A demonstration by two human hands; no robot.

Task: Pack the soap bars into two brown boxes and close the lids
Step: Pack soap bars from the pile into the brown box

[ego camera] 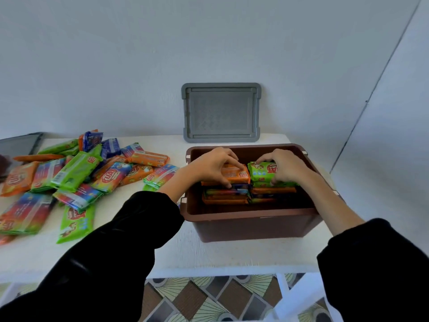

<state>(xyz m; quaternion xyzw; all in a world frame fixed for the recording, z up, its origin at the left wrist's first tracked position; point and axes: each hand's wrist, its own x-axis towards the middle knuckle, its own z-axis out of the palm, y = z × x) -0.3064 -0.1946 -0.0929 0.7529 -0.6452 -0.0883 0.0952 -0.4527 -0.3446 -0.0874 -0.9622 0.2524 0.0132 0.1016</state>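
A brown plastic box [250, 225] stands open on the white table [209, 254], right of centre. Inside it lie two stacks of wrapped soap bars. My left hand [214, 165] grips an orange soap bar [234, 176] on top of the left stack. On the right stack, a green soap bar [262, 173] is held by my right hand [286, 165]. A grey lid [221, 112] leans upright against the wall behind the box. Several loose soap bars [76, 173] in green, orange and blue wrappers are heaped on the table's left half.
A dark flat object [19, 144] lies at the table's far left edge by the wall. The wall runs close behind the table. Below the table's front edge I see patterned floor tiles [209, 298] and a white frame leg [301, 296].
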